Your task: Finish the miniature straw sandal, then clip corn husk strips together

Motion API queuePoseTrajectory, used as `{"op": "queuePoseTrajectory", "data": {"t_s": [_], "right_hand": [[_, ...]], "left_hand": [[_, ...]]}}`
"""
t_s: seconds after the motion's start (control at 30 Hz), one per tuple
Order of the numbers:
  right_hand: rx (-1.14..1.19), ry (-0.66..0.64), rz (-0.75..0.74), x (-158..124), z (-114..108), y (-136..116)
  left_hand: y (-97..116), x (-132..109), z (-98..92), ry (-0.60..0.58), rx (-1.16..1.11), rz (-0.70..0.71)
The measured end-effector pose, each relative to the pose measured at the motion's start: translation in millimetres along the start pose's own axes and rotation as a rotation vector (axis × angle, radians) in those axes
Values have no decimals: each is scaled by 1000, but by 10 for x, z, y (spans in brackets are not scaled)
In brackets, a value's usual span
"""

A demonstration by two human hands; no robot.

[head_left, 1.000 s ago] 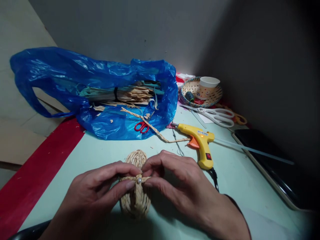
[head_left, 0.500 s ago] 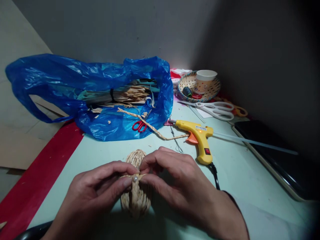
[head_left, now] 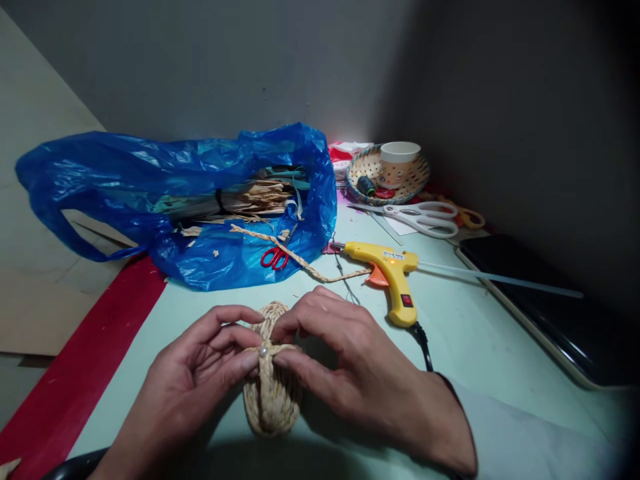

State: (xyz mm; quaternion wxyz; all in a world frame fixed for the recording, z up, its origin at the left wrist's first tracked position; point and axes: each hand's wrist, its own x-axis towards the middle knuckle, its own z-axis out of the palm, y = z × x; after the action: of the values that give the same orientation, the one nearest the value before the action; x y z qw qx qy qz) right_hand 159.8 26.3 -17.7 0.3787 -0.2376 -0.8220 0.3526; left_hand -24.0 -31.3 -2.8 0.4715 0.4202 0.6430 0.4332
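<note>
A small braided straw slipper (head_left: 273, 413) lies on the table in front of me, its oval sole made of coiled plait. A plaited strap (head_left: 267, 373) runs along its top and branches to both sides, with a pearl bead (head_left: 264, 351) where the parts meet. My left hand (head_left: 205, 367) pinches the strap on the left of the bead between thumb and fingers. On the other side, my right hand (head_left: 345, 360) is closed on the strap's right branch. Fingers of both hands hide part of the slipper's middle.
A yellow glue gun (head_left: 403, 277) lies at right. Behind are a blue plastic bag (head_left: 225, 267) of straw, red-handled scissors (head_left: 275, 258), a braided cord (head_left: 313, 269), white-handled scissors (head_left: 420, 217), and a basket (head_left: 357, 170) with a paper cup (head_left: 400, 163). A black tablet-like object (head_left: 540, 300) sits right.
My left fingers have loosened a little and spread upward at the bead. My right hand keeps its pinch on the strap. The whole view has shifted slightly.
</note>
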Motion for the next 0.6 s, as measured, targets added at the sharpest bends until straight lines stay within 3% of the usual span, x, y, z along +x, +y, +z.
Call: {"op": "queuePoseTrajectory", "data": {"t_s": [0.2, 0.6], "right_hand": [[-9, 0, 19, 3, 22, -9], [-20, 56, 0, 0, 60, -20]], "left_hand": [[0, 7, -11, -12, -1, 32], [17, -22, 33, 96, 63, 60]]}}
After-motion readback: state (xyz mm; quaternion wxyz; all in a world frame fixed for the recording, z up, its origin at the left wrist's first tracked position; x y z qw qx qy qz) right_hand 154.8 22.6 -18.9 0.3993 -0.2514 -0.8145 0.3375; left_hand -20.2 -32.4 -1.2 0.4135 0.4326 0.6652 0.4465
